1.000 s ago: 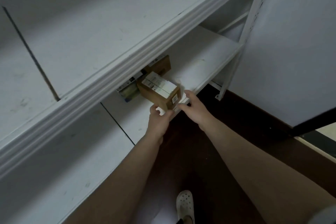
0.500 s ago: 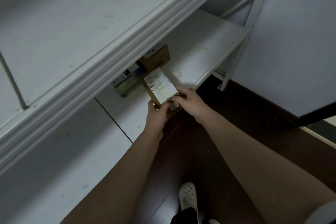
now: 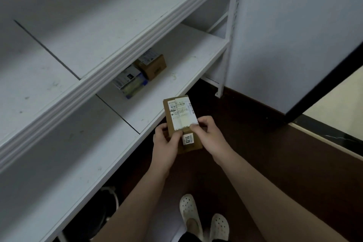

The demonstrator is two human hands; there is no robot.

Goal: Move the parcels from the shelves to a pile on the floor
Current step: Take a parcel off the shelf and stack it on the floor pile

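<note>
Cardboard parcel [image 3: 181, 122] sits pinched between the left grip [image 3: 166, 143] and right grip [image 3: 210, 137], both curled round its near end, just off the shelf [image 3: 186, 49] edge ahead. Keep both holds firm, turn away, and lower it gently to the floor [image 3: 265, 153] below.

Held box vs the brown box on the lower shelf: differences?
The held box is gripped by the left hand and right hand, off the shelf; the shelf box rests on the lower shelf, untouched. The held box shows a large white label and a 6216 sticker; the shelf box is partly hidden under the upper shelf. Both are brown cardboard with white labels.
</note>
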